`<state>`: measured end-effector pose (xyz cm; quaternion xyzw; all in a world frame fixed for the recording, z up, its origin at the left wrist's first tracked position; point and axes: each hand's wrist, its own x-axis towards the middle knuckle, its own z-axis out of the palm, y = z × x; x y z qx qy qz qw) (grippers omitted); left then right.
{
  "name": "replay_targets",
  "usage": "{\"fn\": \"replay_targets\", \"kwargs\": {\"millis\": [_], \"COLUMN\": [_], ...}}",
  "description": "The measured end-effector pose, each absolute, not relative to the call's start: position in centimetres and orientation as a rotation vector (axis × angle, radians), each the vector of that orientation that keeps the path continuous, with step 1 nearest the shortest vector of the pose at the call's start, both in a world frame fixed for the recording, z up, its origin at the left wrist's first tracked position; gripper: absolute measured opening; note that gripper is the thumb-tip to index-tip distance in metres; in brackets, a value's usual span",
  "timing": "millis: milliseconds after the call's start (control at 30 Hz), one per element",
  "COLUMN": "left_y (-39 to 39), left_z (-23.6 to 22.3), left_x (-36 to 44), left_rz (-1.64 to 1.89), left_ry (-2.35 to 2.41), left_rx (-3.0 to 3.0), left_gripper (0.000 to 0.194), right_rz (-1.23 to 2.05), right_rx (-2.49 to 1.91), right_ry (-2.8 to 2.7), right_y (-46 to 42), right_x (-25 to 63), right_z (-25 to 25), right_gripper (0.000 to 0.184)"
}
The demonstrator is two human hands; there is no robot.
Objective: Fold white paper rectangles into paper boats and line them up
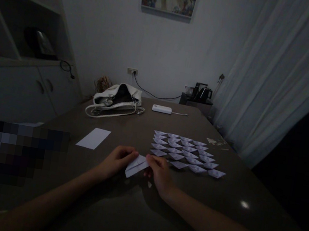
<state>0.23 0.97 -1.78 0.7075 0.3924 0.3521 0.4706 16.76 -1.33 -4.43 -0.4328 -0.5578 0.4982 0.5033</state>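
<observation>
Between my two hands, just above the dark table (132, 221), is a small folded piece of white paper (136, 165) with a crease across it. My left hand (118, 160) pinches its upper left edge between thumb and fingers. At the right corner, my right hand (160, 173) grips the paper the same way. Several folded paper boats (188, 154) stand in rows right behind my right hand. A flat sheet of white paper (94, 138) lies to the left, beyond my left forearm.
A white handbag (117, 101) sits at the table's far left. Near the far edge lies a white power bank (161, 109) with a short cable. Small paper scraps (215, 142) are at the right edge. A coffee maker (201, 93) stands beyond the table.
</observation>
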Motion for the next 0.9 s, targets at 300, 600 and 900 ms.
{"fn": "replay_targets", "kwargs": {"millis": [300, 600, 900], "left_y": [1.15, 1.27, 1.61], "left_z": [-1.48, -1.66, -1.45], "left_x": [0.25, 0.0, -0.12], "left_rz": [0.877, 0.916, 0.924], "left_ry": [0.962, 0.948, 0.972], "left_rx": [1.664, 1.604, 1.695], "left_gripper": [0.037, 0.039, 0.04], "right_rz": [1.212, 1.235, 1.193], "right_rx": [-1.022, -1.034, -1.09], "right_ry": [-1.371, -1.341, -1.417], "right_y": [-1.38, -1.67, -1.65], "right_x": [16.65, 16.6, 16.66], "right_z": [-4.41, -4.17, -4.03], "right_gripper": [0.038, 0.034, 0.026]}}
